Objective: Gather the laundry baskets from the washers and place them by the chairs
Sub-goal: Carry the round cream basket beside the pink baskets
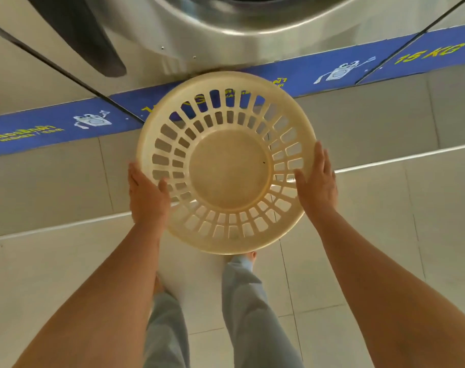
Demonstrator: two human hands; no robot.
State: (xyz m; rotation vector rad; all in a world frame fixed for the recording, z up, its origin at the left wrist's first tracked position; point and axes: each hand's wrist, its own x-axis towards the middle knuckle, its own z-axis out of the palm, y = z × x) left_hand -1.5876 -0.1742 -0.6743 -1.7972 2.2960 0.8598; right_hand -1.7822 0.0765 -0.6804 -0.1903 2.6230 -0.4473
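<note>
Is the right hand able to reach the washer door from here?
Probably yes, but not freely: the right hand grips the basket together with the left hand. The washer door is close ahead, with only the basket between.

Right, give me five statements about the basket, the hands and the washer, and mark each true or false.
1. Both hands hold the basket by its rim. True: the left hand and the right hand grip opposite sides.
2. The basket is full of clothes. False: it is empty, its bare bottom showing.
3. The basket is round, cream-coloured and slotted. True.
4. The basket sits inside the washer drum. False: it is held in front of the washer, above the tiled floor.
5. The strip along the washer base is red. False: it is blue with yellow lettering.
</note>
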